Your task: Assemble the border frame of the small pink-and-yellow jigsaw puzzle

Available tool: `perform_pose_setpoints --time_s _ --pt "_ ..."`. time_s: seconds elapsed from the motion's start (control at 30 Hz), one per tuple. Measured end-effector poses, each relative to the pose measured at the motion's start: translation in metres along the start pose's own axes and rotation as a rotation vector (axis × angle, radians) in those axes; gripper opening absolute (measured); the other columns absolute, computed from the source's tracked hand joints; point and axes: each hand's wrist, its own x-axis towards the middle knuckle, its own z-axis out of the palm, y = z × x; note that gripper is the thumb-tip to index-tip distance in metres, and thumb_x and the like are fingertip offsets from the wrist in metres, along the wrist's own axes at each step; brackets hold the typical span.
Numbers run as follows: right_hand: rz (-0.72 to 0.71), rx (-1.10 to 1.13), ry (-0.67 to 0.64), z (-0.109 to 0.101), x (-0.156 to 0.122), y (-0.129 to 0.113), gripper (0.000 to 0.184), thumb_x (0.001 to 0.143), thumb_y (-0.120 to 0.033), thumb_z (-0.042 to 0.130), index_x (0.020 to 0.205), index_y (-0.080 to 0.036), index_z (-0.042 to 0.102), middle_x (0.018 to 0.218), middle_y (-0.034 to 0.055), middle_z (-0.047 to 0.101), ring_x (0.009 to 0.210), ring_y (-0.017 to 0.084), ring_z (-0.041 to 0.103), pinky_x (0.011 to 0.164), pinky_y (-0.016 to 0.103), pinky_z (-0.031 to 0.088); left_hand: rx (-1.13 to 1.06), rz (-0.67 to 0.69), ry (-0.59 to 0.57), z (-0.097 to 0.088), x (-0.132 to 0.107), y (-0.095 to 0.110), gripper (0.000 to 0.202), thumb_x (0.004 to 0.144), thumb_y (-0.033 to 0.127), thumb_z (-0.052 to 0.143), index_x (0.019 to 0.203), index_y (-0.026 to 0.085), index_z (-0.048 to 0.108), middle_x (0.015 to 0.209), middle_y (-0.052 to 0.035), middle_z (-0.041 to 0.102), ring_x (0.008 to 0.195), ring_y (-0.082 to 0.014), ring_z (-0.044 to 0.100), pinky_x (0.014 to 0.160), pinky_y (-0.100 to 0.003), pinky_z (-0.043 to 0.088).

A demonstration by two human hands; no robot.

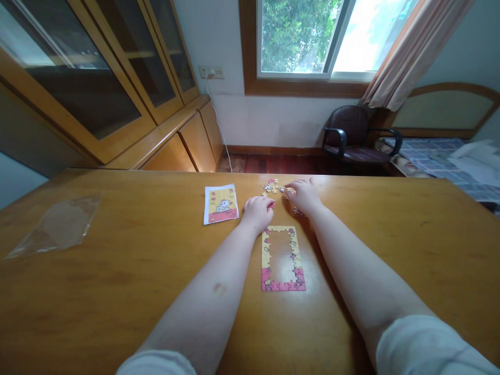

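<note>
A puzzle frame [283, 286] of joined border pieces, yellow at the far end and pink at the near end, lies in front of me with bare table inside it. Beyond it is a loose pile of puzzle pieces [272, 188]. My left hand [257, 212] is closed just past the frame's far left corner, with a pink puzzle piece [272, 205] at its fingertips. Over the right side of the pile, my right hand [303, 196] reaches with fingers apart, touching loose pieces. A few more pieces [298, 211] lie under and beside its wrist.
A picture card [221, 214] with a white animal on yellow and pink lies left of my left hand. Farther left is a clear plastic bag [58, 224]. The wooden table's [175, 291] far edge runs just behind the pile; an office chair [349, 133] stands beyond.
</note>
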Motion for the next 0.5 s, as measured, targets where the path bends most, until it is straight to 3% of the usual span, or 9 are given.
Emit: perform_pose_setpoints --time_s 0.07,0.13,0.2,0.3,0.4,0.5 --pt "0.128 0.084 0.079 -0.004 0.002 0.006 0.032 0.081 -0.023 0.047 0.096 -0.019 0.074 0.104 0.0077 0.072 0.104 0.025 0.060 0.101 0.044 0.039 -0.005 0.001 0.004 0.001 0.000 -0.001 0.032 0.082 0.019 0.050 0.106 0.027 0.071 0.112 -0.0006 0.070 0.110 -0.0212 0.058 0.100 -0.034 0.041" --pt "0.233 0.211 0.119 -0.007 0.002 0.012 0.035 0.078 -0.021 0.042 0.093 -0.018 0.074 0.094 0.0070 0.073 0.090 0.023 0.064 0.086 0.036 0.048 -0.006 0.004 0.009 0.001 0.001 -0.001 0.032 0.082 0.018 0.050 0.105 0.026 0.071 0.112 -0.0006 0.071 0.110 -0.0214 0.058 0.100 -0.034 0.042" --pt "0.257 0.342 0.110 -0.007 0.001 0.016 0.038 0.077 -0.020 0.038 0.092 -0.016 0.072 0.087 0.0055 0.073 0.081 0.020 0.065 0.076 0.031 0.050 -0.007 0.006 0.013 0.001 0.001 -0.002 0.032 0.081 0.018 0.050 0.104 0.026 0.071 0.111 -0.0006 0.071 0.109 -0.0215 0.058 0.100 -0.035 0.042" --pt "0.140 0.432 -0.033 -0.003 -0.001 0.014 0.036 0.077 -0.017 0.038 0.090 -0.017 0.071 0.083 0.0031 0.073 0.076 0.017 0.064 0.072 0.027 0.049 -0.006 0.004 0.001 0.001 0.001 -0.001 0.032 0.082 0.018 0.050 0.104 0.026 0.071 0.112 -0.0007 0.071 0.110 -0.0215 0.058 0.100 -0.035 0.042" --pt "0.020 0.309 -0.180 0.000 -0.002 0.009 0.031 0.077 -0.016 0.043 0.083 -0.019 0.072 0.082 0.0025 0.073 0.081 0.017 0.065 0.078 0.026 0.048 -0.001 -0.008 -0.013 0.000 0.001 0.000 0.032 0.083 0.020 0.050 0.106 0.027 0.071 0.113 -0.0008 0.070 0.111 -0.0216 0.057 0.101 -0.035 0.041" --pt "0.023 0.127 -0.174 0.000 -0.001 0.008 0.030 0.080 -0.016 0.045 0.086 -0.020 0.073 0.092 0.0045 0.074 0.091 0.019 0.065 0.084 0.027 0.047 0.002 -0.009 -0.013 -0.001 0.000 0.000 0.033 0.083 0.020 0.050 0.107 0.028 0.071 0.113 -0.0005 0.070 0.112 -0.0216 0.057 0.102 -0.035 0.041"
